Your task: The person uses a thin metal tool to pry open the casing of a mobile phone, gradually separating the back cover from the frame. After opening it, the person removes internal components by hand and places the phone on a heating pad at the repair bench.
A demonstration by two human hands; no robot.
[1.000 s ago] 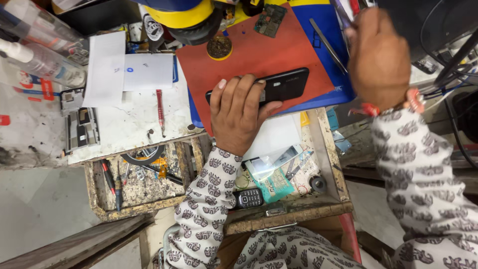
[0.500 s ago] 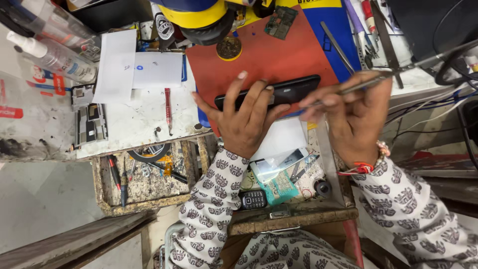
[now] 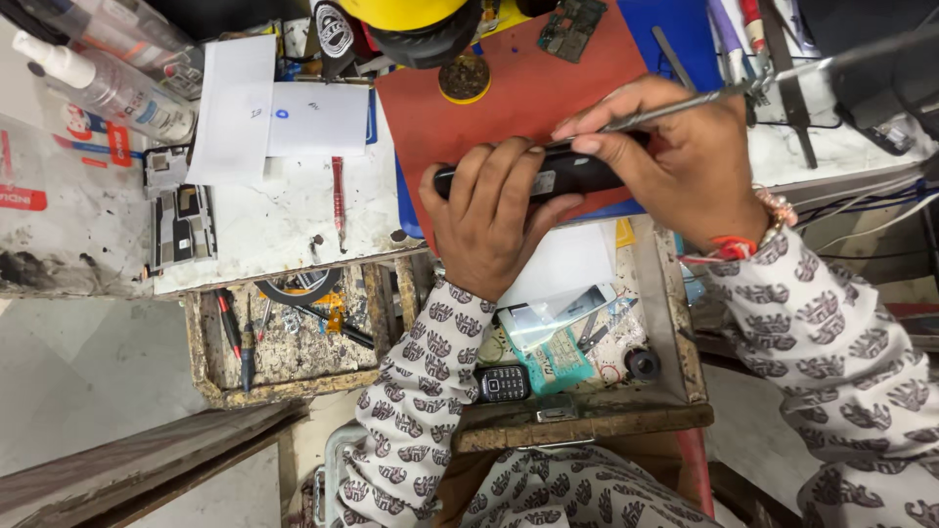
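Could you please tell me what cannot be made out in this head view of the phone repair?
- Black phone: its middle is hidden by the left hand.
- Metal tool in the right hand: its tip is covered by fingers.
- Yellow and black object: cut off by the top edge.
- Circuit board: parts too small to tell.
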